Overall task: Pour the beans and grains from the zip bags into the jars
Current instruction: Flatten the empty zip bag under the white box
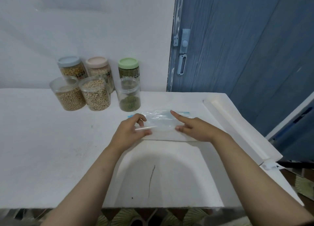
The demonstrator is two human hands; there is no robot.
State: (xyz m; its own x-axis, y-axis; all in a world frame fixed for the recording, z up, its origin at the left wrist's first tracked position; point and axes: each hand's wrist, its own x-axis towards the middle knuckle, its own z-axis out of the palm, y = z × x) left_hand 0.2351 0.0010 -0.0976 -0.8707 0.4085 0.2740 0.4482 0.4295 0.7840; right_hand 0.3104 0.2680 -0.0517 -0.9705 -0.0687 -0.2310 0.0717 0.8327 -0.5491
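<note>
Far left, at the back of the white bench (42,141): two lidless clear plastic jars, one of tan beans (68,94) and one of pale grain (95,93), both well filled. Behind them stand three capped jars, with blue-grey lid (71,68), pink lid (99,69) and green lid (128,69).

Next right: the lidless clear jar with a shallow layer of green beans (130,94), just behind the bag.

Centre: the flat, clear zip bag with a blue seal strip (161,122) lies on the bench and looks empty. Your left hand (131,130) pinches its near-left edge, fingers curled. Your right hand (192,127) rests on its right side, fingers straight, forefinger extended.

Judgement: the green pour appears done and you are flattening the bag. Press from the closed end toward the seal so stray beans show. Keep it clear of the open jar.
</note>
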